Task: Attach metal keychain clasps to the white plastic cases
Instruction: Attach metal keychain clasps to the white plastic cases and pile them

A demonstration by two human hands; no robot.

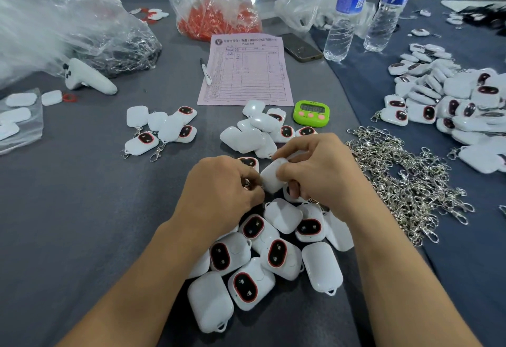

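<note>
My right hand [320, 166] grips a white plastic case [271, 178] above the table's middle. My left hand [221, 188] pinches a small metal clasp [247, 183] at the case's left end; most of the clasp is hidden by my fingers. Below my hands lies a heap of several white cases [262, 259], some showing black ovals with red rims. A pile of loose metal clasps [402, 179] spreads to the right of my right hand. Several cases with clasps attached [158, 133] lie at the left.
A pink form [246, 73] with a pen [206, 71], a green timer [311, 113], a phone [301, 47] and two water bottles [346, 12] stand behind. Plastic bags [216, 7] line the back and left. More white cases [449, 100] are heaped at right.
</note>
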